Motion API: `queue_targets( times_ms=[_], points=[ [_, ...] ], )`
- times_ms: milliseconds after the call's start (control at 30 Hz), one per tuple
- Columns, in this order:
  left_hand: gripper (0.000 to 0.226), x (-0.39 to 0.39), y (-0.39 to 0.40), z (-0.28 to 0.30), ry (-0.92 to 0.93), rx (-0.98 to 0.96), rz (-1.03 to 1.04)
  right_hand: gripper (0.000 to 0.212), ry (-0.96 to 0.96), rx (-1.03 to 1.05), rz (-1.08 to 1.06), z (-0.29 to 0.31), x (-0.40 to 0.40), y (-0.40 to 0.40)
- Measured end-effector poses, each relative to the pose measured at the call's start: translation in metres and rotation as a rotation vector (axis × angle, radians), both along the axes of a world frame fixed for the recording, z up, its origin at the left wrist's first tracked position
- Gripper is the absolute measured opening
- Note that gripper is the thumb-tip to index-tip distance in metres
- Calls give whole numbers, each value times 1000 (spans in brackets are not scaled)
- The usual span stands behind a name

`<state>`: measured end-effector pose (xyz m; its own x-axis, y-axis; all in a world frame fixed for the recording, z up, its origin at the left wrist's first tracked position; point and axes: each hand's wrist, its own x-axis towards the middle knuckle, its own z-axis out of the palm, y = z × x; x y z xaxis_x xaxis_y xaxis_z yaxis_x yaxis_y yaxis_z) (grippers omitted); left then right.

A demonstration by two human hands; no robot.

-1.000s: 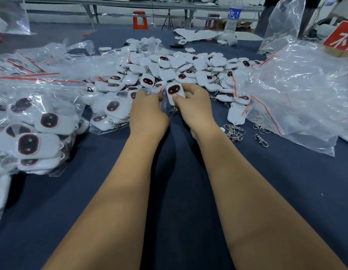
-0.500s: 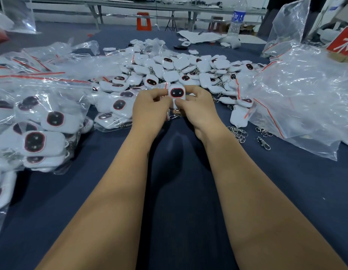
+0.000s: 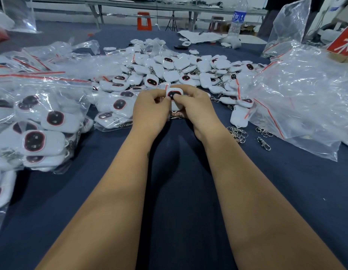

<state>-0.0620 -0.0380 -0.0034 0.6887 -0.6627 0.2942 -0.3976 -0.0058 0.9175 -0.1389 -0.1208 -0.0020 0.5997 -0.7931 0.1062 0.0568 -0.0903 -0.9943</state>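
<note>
Both hands, the left hand (image 3: 149, 110) and right hand (image 3: 196, 108), pinch one white key fob (image 3: 174, 97) between curled fingers, just above the blue table (image 3: 179, 191), before one loose heap of fobs (image 3: 181, 69).

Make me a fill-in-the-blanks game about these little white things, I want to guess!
The left hand and right hand hold one key fob with a ____ body.
The table cover is dark ____.
The loose metal clasps lie on the person's ____ side.
Missing words: white, blue, right.
</note>
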Motion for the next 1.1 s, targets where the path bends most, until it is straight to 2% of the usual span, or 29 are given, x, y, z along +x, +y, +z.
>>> queue_targets(
  times_ms=[633,767,1100],
  points=[
    [29,-1,-2,2,58,-12,36,29,-27,-33,50,-3,-2,0],
    [22,0,-3,1,21,26,48,30,-32,-26,61,-3,-1,0],
    [26,1,-4,2,-28,66,84,24,-16,-39,67,-2,-2,2]
  ],
)
